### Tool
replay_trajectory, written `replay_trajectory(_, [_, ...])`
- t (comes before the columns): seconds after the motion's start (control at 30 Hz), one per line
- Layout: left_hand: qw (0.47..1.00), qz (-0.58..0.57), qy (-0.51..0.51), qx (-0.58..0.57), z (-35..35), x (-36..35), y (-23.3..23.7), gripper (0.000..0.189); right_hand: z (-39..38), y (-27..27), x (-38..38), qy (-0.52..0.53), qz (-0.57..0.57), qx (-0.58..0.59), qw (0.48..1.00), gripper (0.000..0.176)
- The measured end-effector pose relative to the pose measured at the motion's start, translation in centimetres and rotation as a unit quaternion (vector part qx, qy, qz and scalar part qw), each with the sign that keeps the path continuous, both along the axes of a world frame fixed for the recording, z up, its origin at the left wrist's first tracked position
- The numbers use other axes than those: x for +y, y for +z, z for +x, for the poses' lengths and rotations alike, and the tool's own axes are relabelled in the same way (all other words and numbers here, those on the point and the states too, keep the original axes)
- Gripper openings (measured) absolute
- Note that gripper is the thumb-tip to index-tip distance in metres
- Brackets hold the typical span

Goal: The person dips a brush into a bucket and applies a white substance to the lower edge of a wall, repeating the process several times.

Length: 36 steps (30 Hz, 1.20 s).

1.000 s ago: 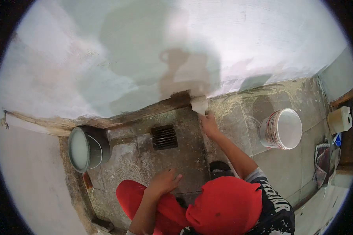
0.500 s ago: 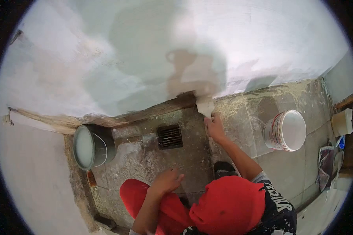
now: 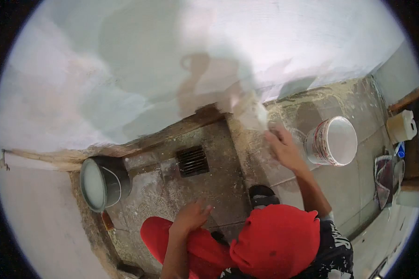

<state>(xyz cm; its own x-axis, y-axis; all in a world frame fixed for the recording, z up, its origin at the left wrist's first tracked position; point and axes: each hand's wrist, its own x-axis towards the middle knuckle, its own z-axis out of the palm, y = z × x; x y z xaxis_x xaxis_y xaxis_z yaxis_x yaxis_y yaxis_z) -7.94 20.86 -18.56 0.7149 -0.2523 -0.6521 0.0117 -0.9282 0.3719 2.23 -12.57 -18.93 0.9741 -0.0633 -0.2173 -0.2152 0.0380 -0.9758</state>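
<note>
The big pale wall [image 3: 139, 69] looks mostly smooth, with cloudy patches. The grey-brown floor [image 3: 144, 186] is rough and dusty. The round white bucket [image 3: 342, 141] looks like plastic, smooth inside and smeared outside. The bright red trousers [image 3: 195, 251] are soft, dull cloth.

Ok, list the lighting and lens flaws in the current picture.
Head view: the picture bends like a fisheye, with black corners; glare whitens the wall at upper right, and soft shadows cross its middle; the scraper in the right hand is smeared, while the floor grate looks fairly crisp.
</note>
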Motion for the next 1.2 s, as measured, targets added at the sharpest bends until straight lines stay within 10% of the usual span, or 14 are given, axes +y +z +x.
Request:
replay_trajectory(0.27, [0.999,0.021,0.014,0.042,0.5,-1.3,0.8,0.054,-8.2,10.5,-15.6,-0.161,-0.313,-0.004,0.936,0.024])
replay_trajectory(0.43, [0.999,0.02,-0.012,0.04,1.0,-2.5,0.8,0.053,-11.4,12.1,-21.4,-0.053,-0.622,0.079,0.777,0.028])
replay_trajectory(0.87, [0.992,0.044,0.015,0.12,3.5,-5.1,-2.2,0.058,-4.7,-3.6,-24.2,0.127,-0.683,0.162,0.701,0.015])
replay_trajectory(1.2, [0.985,0.063,0.005,0.159,5.0,-7.9,-2.7,0.052,-5.8,-1.5,-24.1,0.073,-0.633,0.133,0.76,0.012])
